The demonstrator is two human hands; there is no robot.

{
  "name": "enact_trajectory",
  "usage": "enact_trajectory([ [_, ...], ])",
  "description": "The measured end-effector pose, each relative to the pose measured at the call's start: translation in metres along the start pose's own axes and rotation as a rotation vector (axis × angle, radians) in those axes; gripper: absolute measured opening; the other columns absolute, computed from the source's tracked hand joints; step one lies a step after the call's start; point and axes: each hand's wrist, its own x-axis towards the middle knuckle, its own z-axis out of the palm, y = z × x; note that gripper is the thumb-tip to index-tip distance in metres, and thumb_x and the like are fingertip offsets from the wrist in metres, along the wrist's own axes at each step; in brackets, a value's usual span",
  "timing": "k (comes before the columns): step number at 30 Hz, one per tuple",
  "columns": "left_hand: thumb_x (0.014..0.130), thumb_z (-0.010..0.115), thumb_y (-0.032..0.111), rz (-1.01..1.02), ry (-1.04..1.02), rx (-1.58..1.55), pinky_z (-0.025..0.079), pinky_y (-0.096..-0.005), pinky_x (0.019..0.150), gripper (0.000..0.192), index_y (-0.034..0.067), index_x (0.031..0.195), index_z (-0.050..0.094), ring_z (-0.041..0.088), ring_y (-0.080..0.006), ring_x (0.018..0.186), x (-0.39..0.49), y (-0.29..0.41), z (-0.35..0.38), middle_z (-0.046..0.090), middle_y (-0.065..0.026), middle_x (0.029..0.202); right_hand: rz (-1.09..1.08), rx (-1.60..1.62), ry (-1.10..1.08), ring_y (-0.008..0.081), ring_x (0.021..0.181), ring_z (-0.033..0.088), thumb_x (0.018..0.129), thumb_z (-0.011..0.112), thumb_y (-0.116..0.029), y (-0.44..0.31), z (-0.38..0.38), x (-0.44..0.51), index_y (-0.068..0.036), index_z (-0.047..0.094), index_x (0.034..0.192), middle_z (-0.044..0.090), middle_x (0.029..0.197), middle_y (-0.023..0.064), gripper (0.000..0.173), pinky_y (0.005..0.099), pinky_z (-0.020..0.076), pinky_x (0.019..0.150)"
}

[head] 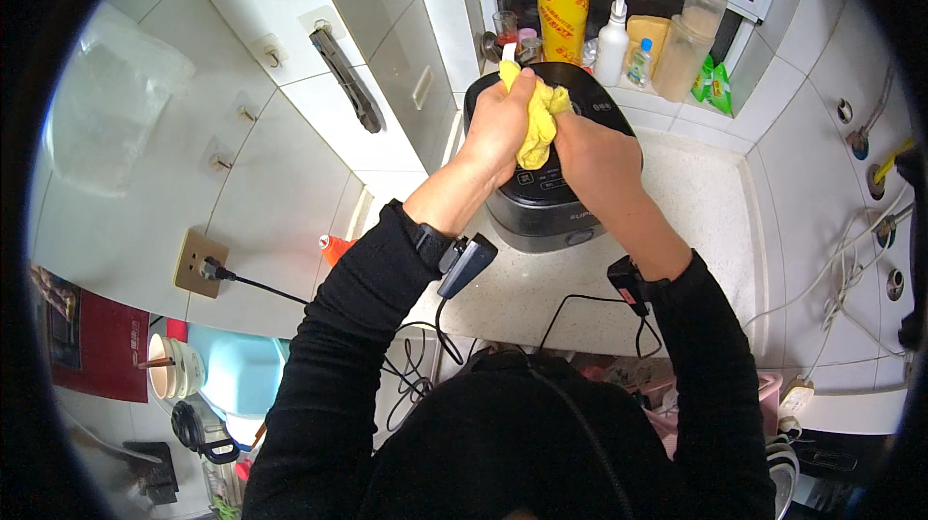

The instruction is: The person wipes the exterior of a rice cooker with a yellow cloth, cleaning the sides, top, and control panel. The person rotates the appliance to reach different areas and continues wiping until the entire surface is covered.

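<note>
Above a black rice cooker [536,219], both hands grip a bunched yellow cloth [538,128]. My left hand [500,121] closes around its left side, thumb on top, and a small white tag sticks up beside the fingers. The right side of the cloth is in my right hand [598,154], whose fingers are mostly hidden. Part of the cooker's lid and its control panel shows below and between the hands. The cooker stands on a pale speckled countertop [696,208]. Each wrist wears a strapped black device with a cable.
Behind the cooker, the window ledge holds a yellow roll [562,5], a white spray bottle [612,41] and clear plastic containers [681,56]. An orange-red bottle [336,248] lies beside my left sleeve. A black plug [212,268] sits in the wall socket. Black cables hang near the counter's front edge.
</note>
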Motion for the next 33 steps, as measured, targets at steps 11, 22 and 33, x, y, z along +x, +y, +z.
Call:
enact_trajectory([
  [11,0.101,0.046,0.028,0.006,0.044,-0.023,0.046,-0.0263,0.066,0.03,0.001,0.096,0.058,0.057,-0.0114,0.071,-0.006,-0.023,0.002,0.061,-0.0042,0.083,0.095,0.161,0.063,0.0375,0.059,0.059,0.091,0.056,-0.022,-0.006,0.006,0.0,-0.008,0.057,0.086,0.059,0.063,0.0154,0.015,0.0469,0.0444,0.053],
  [22,0.101,0.047,0.03,0.189,0.115,-0.017,0.047,-0.0269,0.063,0.031,0.001,0.1,0.057,0.058,-0.0129,0.068,-0.001,-0.006,0.009,0.061,-0.0038,0.081,0.103,0.279,0.065,0.0375,0.063,0.058,0.093,0.055,-0.018,-0.002,0.0,0.002,-0.005,0.056,0.084,0.058,0.068,0.0178,0.016,0.0448,0.043,0.055],
  [33,0.102,0.043,0.03,0.193,0.027,-0.149,0.048,-0.027,0.064,0.031,0.002,0.1,0.055,0.06,-0.0135,0.07,-0.001,0.005,-0.006,0.062,-0.0055,0.083,0.228,0.714,-0.042,0.0386,0.067,0.062,0.094,0.052,-0.018,0.015,0.009,-0.015,-0.003,0.059,0.087,0.062,0.073,0.0196,0.018,0.043,0.0461,0.056],
])
